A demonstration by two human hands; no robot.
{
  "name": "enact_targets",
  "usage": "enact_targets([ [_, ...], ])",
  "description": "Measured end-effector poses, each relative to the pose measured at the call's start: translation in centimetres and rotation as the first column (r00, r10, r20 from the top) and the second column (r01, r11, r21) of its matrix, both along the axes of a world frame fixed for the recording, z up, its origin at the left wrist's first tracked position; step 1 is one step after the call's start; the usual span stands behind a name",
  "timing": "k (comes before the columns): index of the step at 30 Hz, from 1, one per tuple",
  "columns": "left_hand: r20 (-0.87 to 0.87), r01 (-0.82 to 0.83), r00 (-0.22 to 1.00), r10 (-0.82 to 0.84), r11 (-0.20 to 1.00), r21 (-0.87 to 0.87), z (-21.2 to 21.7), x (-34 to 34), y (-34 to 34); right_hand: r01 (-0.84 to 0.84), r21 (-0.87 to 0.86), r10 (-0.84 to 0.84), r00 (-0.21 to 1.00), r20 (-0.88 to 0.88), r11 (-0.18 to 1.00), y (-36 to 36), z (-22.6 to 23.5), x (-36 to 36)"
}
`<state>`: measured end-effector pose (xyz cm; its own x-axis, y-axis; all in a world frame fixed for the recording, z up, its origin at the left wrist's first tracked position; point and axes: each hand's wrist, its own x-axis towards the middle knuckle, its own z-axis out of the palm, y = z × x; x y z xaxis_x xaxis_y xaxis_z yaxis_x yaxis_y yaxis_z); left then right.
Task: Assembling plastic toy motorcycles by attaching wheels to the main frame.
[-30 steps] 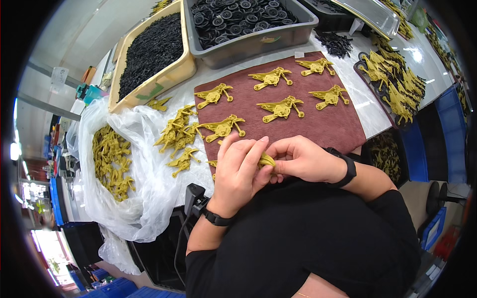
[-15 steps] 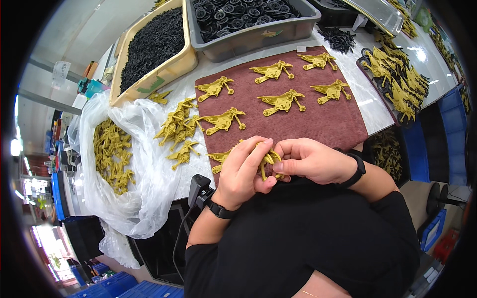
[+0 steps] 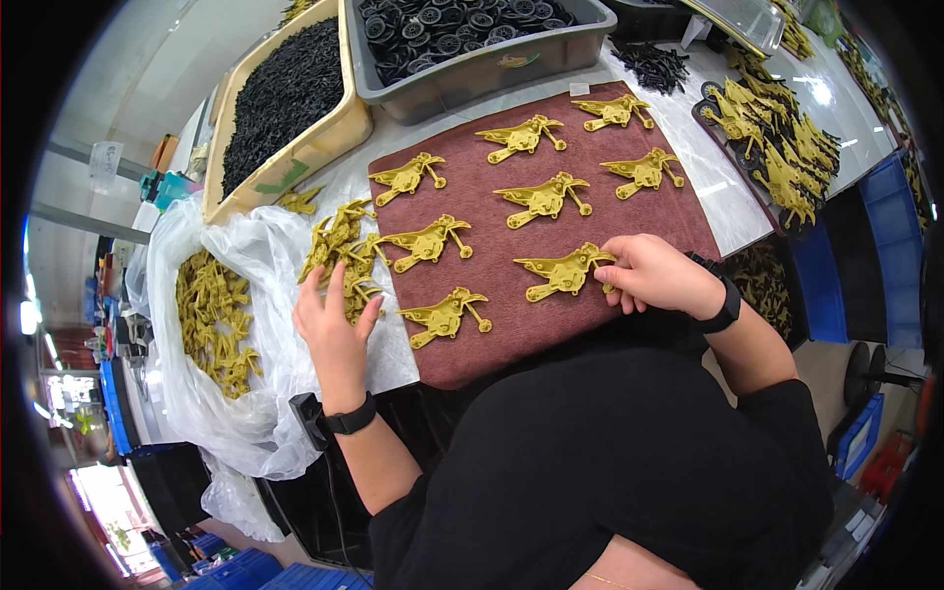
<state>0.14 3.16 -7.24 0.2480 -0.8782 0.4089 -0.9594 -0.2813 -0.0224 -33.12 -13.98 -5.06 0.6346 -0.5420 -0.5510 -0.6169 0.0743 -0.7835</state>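
My right hand [image 3: 651,275] pinches the tail end of a yellow bird-shaped plastic part [image 3: 562,271] that lies on the dark red mat [image 3: 511,334]. Several more of these yellow parts lie in rows on the mat, such as one at the near left [image 3: 444,315]. My left hand [image 3: 334,320] reaches with spread fingers into a loose pile of yellow parts [image 3: 339,246] on white plastic sheet beside the mat, holding nothing.
A white plastic bag [image 3: 211,315] of yellow parts sits at the left. A beige tub [image 3: 285,98] of small black pieces and a grey bin [image 3: 472,34] of black wheels stand behind. More yellow assemblies [image 3: 777,138] lie at the right.
Both hands were together over one yellow part near my body. They have separated: the right laid the part on the mat, the left moved out to the loose pile.
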Motion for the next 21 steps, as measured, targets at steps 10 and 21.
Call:
enact_targets([
  [10, -0.149, -0.688, 0.725, 0.673, 0.719, -0.098, 2.3, 10.4, 8.6, -0.295, -0.742, 0.174, 0.955, -0.238, 0.603, 1.4, -0.7, 0.3],
  [21, -0.297, -0.823, 0.528, 0.796, 0.566, 0.052, -2.1, 17.0, 10.9, -0.027, -0.758, 0.047, 0.999, 0.005, 0.652, 1.3, -0.7, 0.7],
])
